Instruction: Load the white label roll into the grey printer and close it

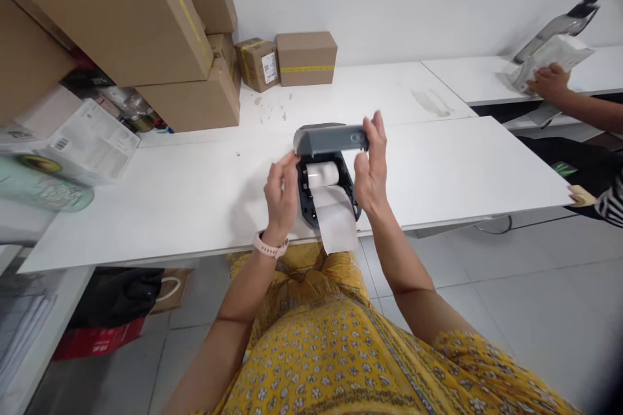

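A dark grey label printer [305,204] stands at the table's front edge with its lid [331,140] raised. Inside it lies a white label roll [322,174]. From the roll a strip of blank labels [337,220] runs toward me and hangs past the table edge. My left hand [282,193], with a pink wristband [270,246] below it, has its fingertips at the lid's left edge. At the lid's right end, my right hand [372,168] grips with fingers behind and thumb in front.
Cardboard boxes [131,32] are stacked at the back left, with two smaller boxes [306,58] along the wall. A white carton [92,142] and a green bottle [48,185] lie at the far left. On the right, another person's hand [549,82] holds a white packet [552,59] near a grey bottle [555,26].
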Demonstrator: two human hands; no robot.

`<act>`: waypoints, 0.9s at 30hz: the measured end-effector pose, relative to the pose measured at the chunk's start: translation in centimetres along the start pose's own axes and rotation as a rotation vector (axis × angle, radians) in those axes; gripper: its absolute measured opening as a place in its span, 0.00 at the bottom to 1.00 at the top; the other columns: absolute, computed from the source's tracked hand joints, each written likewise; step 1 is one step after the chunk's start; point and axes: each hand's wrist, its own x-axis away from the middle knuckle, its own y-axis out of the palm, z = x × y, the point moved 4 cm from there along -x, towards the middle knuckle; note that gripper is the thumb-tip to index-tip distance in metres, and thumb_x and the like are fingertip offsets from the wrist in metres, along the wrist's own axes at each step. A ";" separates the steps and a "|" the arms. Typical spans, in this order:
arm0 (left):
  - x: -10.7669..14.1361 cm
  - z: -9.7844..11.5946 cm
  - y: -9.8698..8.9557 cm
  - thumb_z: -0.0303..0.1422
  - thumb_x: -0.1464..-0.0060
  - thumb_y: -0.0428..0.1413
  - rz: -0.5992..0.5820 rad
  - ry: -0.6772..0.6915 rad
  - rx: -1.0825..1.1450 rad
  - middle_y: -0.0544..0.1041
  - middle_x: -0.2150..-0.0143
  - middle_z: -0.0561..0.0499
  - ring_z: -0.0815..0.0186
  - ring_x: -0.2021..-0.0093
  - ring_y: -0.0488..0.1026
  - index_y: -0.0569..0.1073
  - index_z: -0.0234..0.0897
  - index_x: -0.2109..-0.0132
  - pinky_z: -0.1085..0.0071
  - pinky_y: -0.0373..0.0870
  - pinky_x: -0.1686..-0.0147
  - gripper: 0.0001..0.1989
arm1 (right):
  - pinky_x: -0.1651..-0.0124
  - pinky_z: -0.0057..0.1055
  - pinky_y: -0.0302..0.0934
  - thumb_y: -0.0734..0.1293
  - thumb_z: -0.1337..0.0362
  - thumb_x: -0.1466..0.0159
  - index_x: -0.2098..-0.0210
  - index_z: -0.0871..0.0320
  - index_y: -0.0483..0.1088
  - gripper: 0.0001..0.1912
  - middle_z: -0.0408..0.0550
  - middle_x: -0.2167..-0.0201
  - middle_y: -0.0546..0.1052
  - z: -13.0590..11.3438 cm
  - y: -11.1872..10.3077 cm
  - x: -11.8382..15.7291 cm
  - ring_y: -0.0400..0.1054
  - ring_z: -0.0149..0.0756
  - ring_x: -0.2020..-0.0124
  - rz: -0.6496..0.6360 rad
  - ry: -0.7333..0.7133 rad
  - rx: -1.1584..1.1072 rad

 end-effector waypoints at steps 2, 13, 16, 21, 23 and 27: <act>-2.2 -1.4 0.6 0.44 0.28 0.49 0.053 -0.021 0.001 0.79 0.37 0.42 0.56 0.34 0.75 0.70 0.41 0.36 0.51 0.65 0.29 0.21 | 0.28 0.65 0.54 0.45 0.45 0.22 0.23 0.46 0.46 0.32 0.55 0.23 0.53 1.0 1.5 -3.6 0.48 0.57 0.22 0.016 -0.032 0.076; -1.5 -9.0 5.2 0.34 0.38 0.57 -0.130 -0.317 -0.215 0.63 0.24 0.37 0.48 0.23 0.59 0.59 0.38 0.27 0.45 0.56 0.25 0.35 | 0.33 0.61 0.57 0.48 0.38 0.25 0.26 0.52 0.52 0.37 0.64 0.31 0.65 5.9 6.5 -14.7 0.60 0.58 0.31 -0.050 -0.056 0.225; -1.4 -8.5 4.9 0.40 0.35 0.55 -0.122 -0.315 -0.280 0.62 0.24 0.34 0.46 0.24 0.61 0.56 0.36 0.25 0.46 0.59 0.27 0.36 | 0.32 0.57 0.56 0.50 0.43 0.24 0.27 0.52 0.56 0.32 0.62 0.29 0.64 4.1 5.6 -11.1 0.56 0.56 0.28 0.063 -0.147 0.206; -1.4 -8.4 4.8 0.48 0.34 0.53 -0.077 -0.331 -0.326 0.67 0.27 0.32 0.44 0.29 0.69 0.56 0.36 0.25 0.47 0.66 0.32 0.37 | 0.49 0.40 0.63 0.50 0.55 0.21 0.54 0.58 0.78 0.27 0.56 0.57 0.83 3.8 7.7 -2.5 0.74 0.43 0.53 -0.389 -0.216 0.309; -1.4 -8.4 4.7 0.48 0.33 0.52 -0.064 -0.327 -0.335 0.68 0.28 0.31 0.44 0.31 0.71 0.57 0.36 0.25 0.47 0.68 0.34 0.36 | 0.54 0.38 0.61 0.50 0.56 0.21 0.60 0.58 0.78 0.28 0.54 0.63 0.83 4.4 8.6 -0.4 0.75 0.41 0.60 -0.560 -0.213 0.393; -1.5 -7.4 4.7 0.41 0.31 0.49 -0.100 -0.344 -0.393 0.66 0.26 0.34 0.46 0.32 0.72 0.55 0.37 0.24 0.48 0.69 0.36 0.33 | 0.52 0.39 0.56 0.53 0.54 0.21 0.57 0.58 0.79 0.25 0.54 0.63 0.84 4.7 9.2 0.4 0.76 0.43 0.60 -0.642 -0.219 0.452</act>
